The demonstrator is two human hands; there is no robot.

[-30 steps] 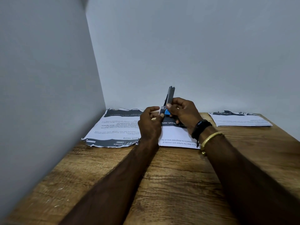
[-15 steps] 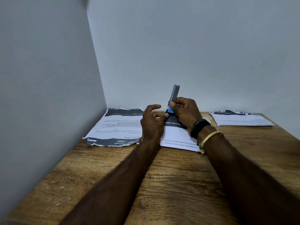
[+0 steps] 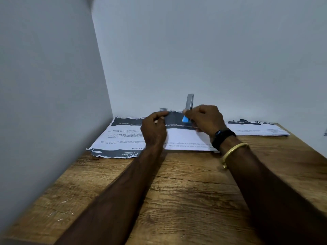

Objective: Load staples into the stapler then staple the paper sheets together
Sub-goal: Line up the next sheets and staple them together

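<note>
Head view.

Change vs half a second ago: left grip point(image 3: 153, 129) is no longer touching the stapler point(image 3: 189, 103). It has shifted left and is now sitting apart from the right grip point(image 3: 203, 119), with the dark header band of the paper sheets point(image 3: 185, 140) showing between the two. Left fingers are curling onto the far, dark-banded edge of those sheets and appear to be pinching it, and that edge is sitting slightly raised. Right grip is still wrapping around the stapler's blue lower part. The grey metal arm is still sticking up, almost vertical, just above the far edge of the sheets.

Hard to read: the right fingers are covering most of the stapler body, so I cannot tell whether staples are in the channel. Motion blur is smearing the left fingertips and the print. An object at the far right edge is cut off and I can't identify it.

Surroundings: wood-grain counter point(image 3: 177, 191) is carrying everything. A left sheet point(image 3: 113, 138) with a torn near edge is lying partly under the middle ones. A right stack point(image 3: 256, 129) is lying well apart by the rear wall point(image 3: 212, 50). The left wall point(image 3: 44, 85) is meeting it in a corner. Black wristband point(image 3: 223, 137) and gold bangle point(image 3: 233, 151) are on the right wrist.
</note>
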